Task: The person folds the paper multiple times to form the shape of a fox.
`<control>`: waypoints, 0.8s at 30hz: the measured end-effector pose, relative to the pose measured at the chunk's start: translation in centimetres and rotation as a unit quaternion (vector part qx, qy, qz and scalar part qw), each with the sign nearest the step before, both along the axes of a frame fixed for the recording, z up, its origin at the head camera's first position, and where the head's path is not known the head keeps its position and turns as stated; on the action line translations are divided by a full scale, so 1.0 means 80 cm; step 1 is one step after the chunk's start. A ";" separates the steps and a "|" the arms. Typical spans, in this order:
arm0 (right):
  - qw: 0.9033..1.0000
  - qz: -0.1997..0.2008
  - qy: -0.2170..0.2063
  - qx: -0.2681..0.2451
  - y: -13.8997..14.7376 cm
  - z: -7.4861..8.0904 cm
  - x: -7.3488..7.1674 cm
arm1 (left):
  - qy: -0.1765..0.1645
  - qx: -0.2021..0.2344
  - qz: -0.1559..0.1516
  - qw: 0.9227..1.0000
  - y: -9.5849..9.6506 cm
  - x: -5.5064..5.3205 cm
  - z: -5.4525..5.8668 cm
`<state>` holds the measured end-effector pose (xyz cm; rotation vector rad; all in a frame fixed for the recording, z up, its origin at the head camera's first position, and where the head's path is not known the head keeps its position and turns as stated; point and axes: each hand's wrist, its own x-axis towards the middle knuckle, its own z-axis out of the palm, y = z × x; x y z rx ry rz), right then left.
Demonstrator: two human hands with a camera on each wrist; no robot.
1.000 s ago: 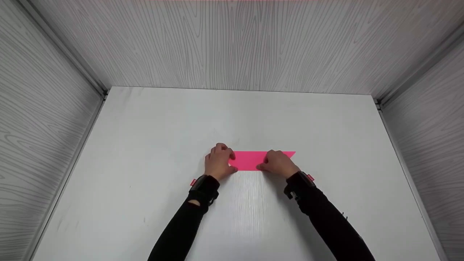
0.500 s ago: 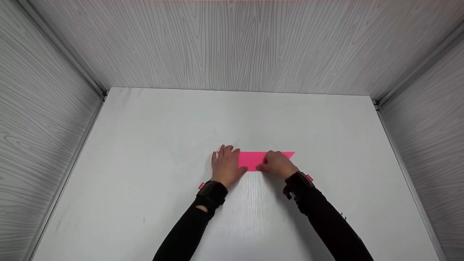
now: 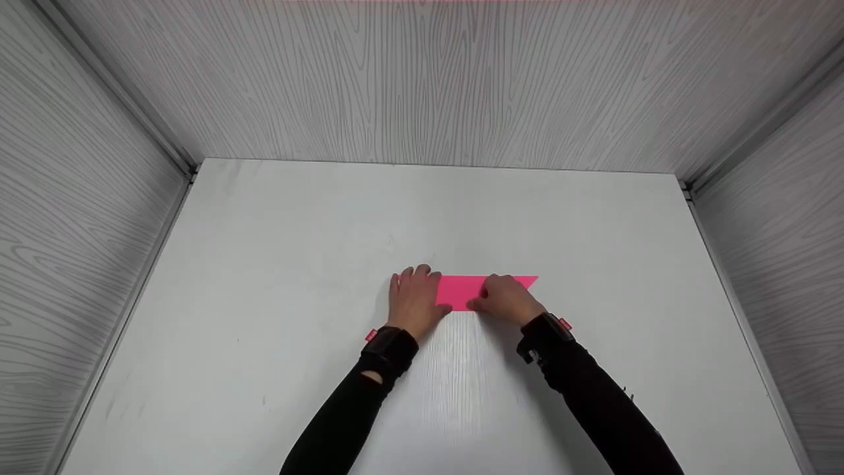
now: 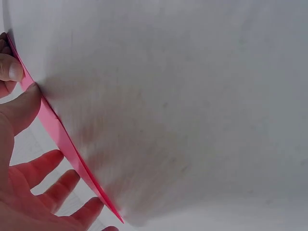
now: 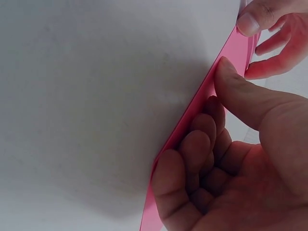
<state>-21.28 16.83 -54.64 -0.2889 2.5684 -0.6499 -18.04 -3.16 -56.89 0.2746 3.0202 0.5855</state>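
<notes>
A folded strip of pink paper (image 3: 458, 292) lies on the white tabletop in the head view, its right end cut to a slant. My left hand (image 3: 414, 299) rests over its left end with fingers spread, hiding most of that end. Curled fingers of my right hand (image 3: 506, 298) hold the paper down toward its right side, thumb near the front edge. In the left wrist view, layers part slightly along the near edge of the paper (image 4: 60, 130), and fingertips touch it. In the right wrist view, the right thumb presses the paper (image 5: 236, 48) and the other fingers bend over it.
The white tabletop (image 3: 297, 231) spreads around both hands. A grey wood-grain panel (image 3: 422, 79) stands along the back, with a left side panel (image 3: 72, 231) and a right side panel (image 3: 778, 218). Black sleeves and wrist straps cover both forearms.
My left hand has shifted right from the paper's left end onto it, and its fingers have gone from bent to spread. The right hand and the paper have stayed about where they were.
</notes>
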 end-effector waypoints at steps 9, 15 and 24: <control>0.999 -0.012 0.028 0.011 0.001 0.002 0.000 | -0.001 -0.089 0.008 0.996 0.009 0.004 0.011; 0.999 -0.013 0.034 0.026 0.001 0.007 0.000 | 0.027 -0.112 0.009 0.993 0.014 0.012 0.013; 0.998 -0.018 0.047 0.035 0.010 0.005 -0.006 | 0.050 -0.147 -0.028 0.987 0.013 0.025 0.014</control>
